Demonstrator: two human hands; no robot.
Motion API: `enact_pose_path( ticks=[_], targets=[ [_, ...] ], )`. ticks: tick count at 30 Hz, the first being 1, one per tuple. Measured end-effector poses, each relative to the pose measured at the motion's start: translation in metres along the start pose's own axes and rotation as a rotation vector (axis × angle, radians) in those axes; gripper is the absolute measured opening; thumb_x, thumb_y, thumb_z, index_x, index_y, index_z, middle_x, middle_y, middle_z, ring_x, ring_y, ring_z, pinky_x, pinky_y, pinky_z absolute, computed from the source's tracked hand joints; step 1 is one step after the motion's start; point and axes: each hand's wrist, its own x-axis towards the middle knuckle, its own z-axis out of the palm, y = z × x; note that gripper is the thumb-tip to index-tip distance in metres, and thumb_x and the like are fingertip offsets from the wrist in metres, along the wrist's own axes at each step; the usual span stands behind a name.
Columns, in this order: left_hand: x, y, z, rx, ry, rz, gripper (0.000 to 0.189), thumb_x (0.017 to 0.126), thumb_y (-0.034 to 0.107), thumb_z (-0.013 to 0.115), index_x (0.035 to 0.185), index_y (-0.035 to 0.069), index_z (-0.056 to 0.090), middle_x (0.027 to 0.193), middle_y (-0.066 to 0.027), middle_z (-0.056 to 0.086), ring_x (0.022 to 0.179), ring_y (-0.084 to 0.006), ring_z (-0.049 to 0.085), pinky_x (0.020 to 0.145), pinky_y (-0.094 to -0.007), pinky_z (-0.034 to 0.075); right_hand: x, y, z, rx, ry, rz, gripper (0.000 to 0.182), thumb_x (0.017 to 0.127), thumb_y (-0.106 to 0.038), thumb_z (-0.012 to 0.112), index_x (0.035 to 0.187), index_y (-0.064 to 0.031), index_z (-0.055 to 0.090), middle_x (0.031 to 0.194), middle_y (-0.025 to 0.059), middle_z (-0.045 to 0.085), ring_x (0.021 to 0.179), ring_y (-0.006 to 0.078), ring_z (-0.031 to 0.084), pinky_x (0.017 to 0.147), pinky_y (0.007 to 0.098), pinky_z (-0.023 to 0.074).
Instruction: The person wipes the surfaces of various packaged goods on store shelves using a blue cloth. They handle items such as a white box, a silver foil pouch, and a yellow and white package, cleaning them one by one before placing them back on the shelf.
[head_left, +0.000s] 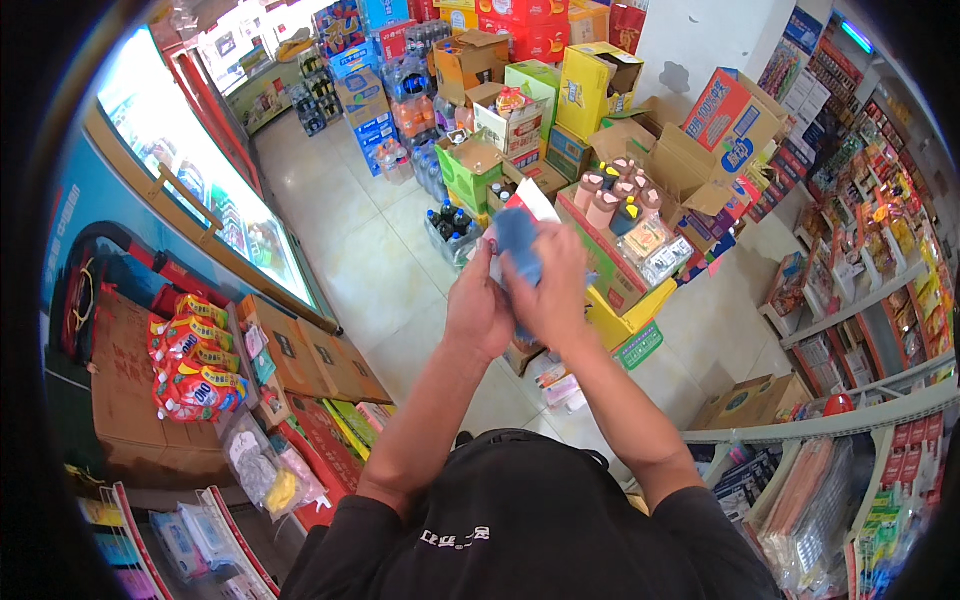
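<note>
Both hands are raised in front of my chest, close together. My left hand (480, 307) grips a package with red and white parts, seen only in part. Over it, my right hand (555, 277), blurred, presses a blue cloth (517, 236) against the package. The fingers hide much of both things. Just beyond the hands stands an open cardboard carton (615, 277) with pink-capped and yellow-capped bottles (619, 195) and small wrapped packs on it.
A lit glass-door drink cooler (217, 187) stands at the left, above red detergent pouches (199, 367) on a brown carton (142, 435). Stacked drink packs (416, 116) and cartons fill the back. Shelves of goods (862, 300) line the right. Tiled floor (405, 262) shows between.
</note>
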Motion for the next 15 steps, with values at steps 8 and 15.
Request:
enact_pose_path(
  ticks=[8,15],
  targets=[
    [0.006,0.004,-0.011,-0.164,-0.240,-0.102,0.041,0.118,0.035,0.040,0.142,0.007,0.057,0.137,-0.0077,0.067,0.126,-0.0233,0.065,0.114,-0.0403,0.049,0.013,0.016,0.000,-0.010,-0.005,0.003,0.037,0.085,-0.028,0.078,0.105,-0.0028,0.059,0.120,0.0156,0.059,0.109,0.0405,0.055,0.092,0.0516,0.0411],
    [0.000,0.005,-0.002,-0.223,-0.183,-0.136,0.049,0.118,0.037,0.035,0.150,0.004,0.051,0.149,-0.0123,0.062,0.134,-0.0277,0.062,0.118,-0.0457,0.047,0.026,0.034,-0.008,-0.076,0.006,0.023,0.033,0.087,-0.027,0.076,0.102,-0.0030,0.060,0.114,0.0170,0.060,0.108,0.0387,0.057,0.091,0.0481,0.0428]
  ],
)
